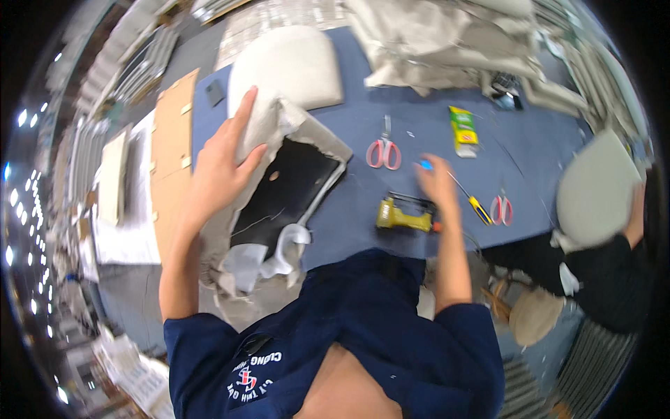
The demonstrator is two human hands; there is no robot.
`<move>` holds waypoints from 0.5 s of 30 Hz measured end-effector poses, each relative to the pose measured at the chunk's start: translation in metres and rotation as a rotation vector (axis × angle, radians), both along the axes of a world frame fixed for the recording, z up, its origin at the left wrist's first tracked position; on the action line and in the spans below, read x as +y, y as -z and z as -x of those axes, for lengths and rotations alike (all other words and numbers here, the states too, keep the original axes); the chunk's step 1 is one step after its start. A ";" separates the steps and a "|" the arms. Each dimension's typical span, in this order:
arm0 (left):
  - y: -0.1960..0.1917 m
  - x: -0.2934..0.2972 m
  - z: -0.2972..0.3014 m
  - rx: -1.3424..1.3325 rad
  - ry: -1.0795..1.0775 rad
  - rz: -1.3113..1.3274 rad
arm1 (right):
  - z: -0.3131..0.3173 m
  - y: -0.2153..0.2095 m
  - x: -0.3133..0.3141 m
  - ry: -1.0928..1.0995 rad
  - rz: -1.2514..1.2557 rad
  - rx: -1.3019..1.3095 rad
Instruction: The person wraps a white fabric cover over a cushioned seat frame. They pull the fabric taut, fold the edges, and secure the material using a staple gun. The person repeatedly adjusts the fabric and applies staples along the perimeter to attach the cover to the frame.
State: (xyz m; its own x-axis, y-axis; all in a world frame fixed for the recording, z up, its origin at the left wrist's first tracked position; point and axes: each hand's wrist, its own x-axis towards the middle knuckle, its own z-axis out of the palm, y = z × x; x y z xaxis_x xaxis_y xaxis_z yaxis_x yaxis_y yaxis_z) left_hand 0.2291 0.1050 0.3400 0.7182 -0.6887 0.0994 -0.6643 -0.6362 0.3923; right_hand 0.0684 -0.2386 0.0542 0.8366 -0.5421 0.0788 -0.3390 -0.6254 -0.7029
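Left hand point(220, 164) splayed open on the flat black beige-fabric-edged panel point(296, 174), probably steadying it; right hand point(438, 184)'s by the yellow-and-black staple gun point(403, 218), can't tell its grip.

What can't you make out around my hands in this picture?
All in the head view:
- Right hand: blurred; whether its fingers hold anything is unclear.
- Yellow tool: its right end is covered around the right forearm.
- Left hand: its palm is hidden behind its own back.
- Black-backed panel: its underside faces down.
- Co-worker: partly cut off by the dark lens rim.
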 end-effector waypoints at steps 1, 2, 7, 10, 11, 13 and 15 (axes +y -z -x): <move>-0.002 0.008 -0.001 -0.060 -0.049 -0.018 | 0.025 0.018 -0.032 0.099 0.122 0.388; 0.000 0.016 -0.012 -0.043 -0.088 0.011 | 0.075 0.043 -0.075 0.148 0.576 0.441; -0.004 0.044 -0.023 -0.025 -0.250 -0.072 | 0.114 0.082 -0.101 0.111 0.340 0.609; -0.005 0.048 -0.021 -0.012 -0.283 -0.062 | 0.112 0.081 -0.106 0.092 0.289 0.561; -0.004 0.049 -0.019 -0.011 -0.294 -0.048 | 0.111 0.077 -0.108 0.094 0.299 0.614; -0.001 0.053 -0.016 0.004 -0.313 -0.012 | 0.107 0.066 -0.110 0.099 0.325 0.722; -0.001 0.056 -0.013 -0.016 -0.336 -0.001 | 0.104 0.053 -0.106 0.098 0.256 0.658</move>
State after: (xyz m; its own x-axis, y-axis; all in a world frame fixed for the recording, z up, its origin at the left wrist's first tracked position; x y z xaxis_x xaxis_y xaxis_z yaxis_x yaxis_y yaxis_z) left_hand 0.2418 0.1613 0.3412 0.9034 -0.4140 0.1118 -0.4236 -0.8208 0.3833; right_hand -0.0358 -0.3448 0.0016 0.7026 -0.6494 -0.2911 -0.7057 -0.6882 -0.1680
